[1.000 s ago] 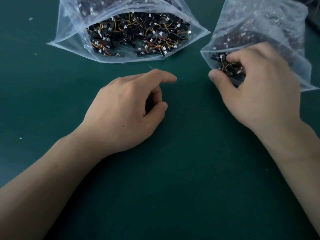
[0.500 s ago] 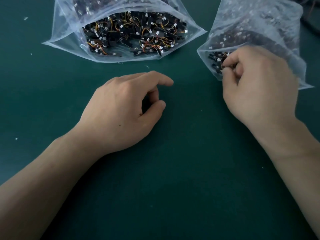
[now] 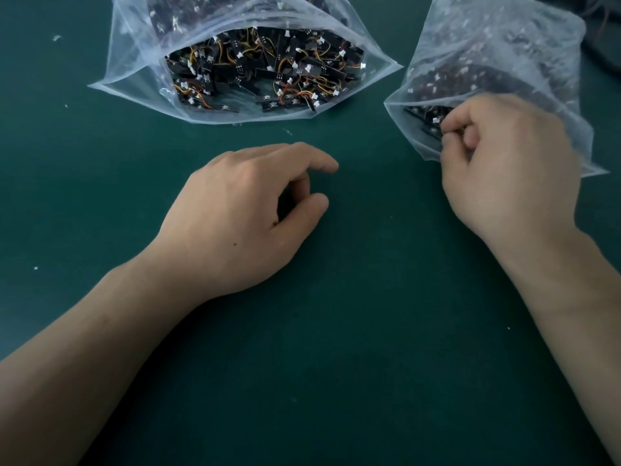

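Two clear plastic bags lie open on the green mat, both full of small black parts with white connectors and orange wires. The left bag [image 3: 134,65] lies at the top middle and the right bag [image 3: 504,45] at the top right. My right hand [image 3: 507,173] is at the mouth of the right bag, fingers curled. Its thumb and forefinger pinch a small black part [image 3: 437,131], mostly hidden and blurred. My left hand [image 3: 235,213] rests on the mat below the left bag, fingers loosely curled and holding nothing.
The green mat [image 3: 369,331] fills the view, with a few white specks on it. Dark cables [image 3: 605,45] lie at the top right corner behind the right bag.
My right hand's thumb has closed against the forefinger among the parts at the right bag's mouth. The left hand has stayed where it was.
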Action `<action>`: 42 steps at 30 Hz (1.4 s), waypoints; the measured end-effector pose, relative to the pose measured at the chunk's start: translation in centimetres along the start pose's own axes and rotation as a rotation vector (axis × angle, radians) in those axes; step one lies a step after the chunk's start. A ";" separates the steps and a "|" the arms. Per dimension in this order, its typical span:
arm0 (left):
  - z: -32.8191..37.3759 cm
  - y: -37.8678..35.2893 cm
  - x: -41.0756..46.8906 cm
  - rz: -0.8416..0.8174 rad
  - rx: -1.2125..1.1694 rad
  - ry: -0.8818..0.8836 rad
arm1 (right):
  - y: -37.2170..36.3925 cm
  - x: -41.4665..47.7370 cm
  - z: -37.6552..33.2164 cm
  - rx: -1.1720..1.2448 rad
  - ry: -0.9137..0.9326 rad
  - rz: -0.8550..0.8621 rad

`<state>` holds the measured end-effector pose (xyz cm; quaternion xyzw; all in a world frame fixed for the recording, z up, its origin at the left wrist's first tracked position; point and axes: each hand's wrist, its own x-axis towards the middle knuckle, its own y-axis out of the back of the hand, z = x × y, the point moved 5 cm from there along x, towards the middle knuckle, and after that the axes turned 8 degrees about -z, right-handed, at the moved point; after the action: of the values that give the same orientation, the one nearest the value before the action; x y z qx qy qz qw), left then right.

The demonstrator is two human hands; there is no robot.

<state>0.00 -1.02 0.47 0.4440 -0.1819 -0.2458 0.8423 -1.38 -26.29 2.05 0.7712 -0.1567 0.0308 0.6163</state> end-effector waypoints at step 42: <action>-0.6 0.5 1.8 0.086 0.047 0.210 | -2.6 -2.5 -7.9 0.136 0.427 -0.207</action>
<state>1.86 -1.44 0.71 0.4789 -0.1172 -0.1574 0.8557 -1.85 -17.72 0.94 0.7990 0.0596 0.1402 0.5818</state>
